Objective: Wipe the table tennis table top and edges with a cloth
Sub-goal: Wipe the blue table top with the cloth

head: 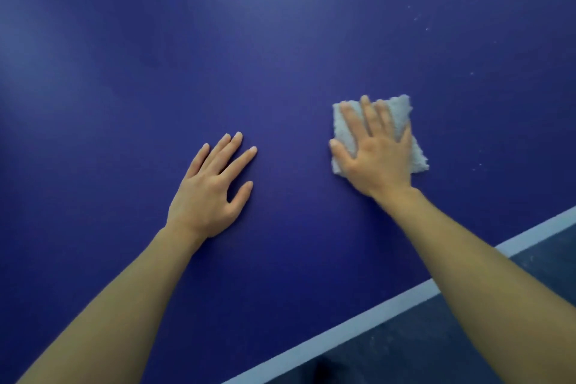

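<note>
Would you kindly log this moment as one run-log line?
step: wiping top | right hand: flat, pressing cloth | left hand: flat on table | white edge line: not yet reached

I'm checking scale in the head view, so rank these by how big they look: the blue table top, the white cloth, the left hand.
1. Blue table top, by far the largest.
2. Left hand and white cloth look alike; the right hand hides part of the cloth, so no ranking.

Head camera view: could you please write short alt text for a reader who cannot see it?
A person's right hand presses a folded white cloth flat on a blue table tennis table. The left hand rests open on the bare top beside it, and the white edge line runs along the near edge.
</note>
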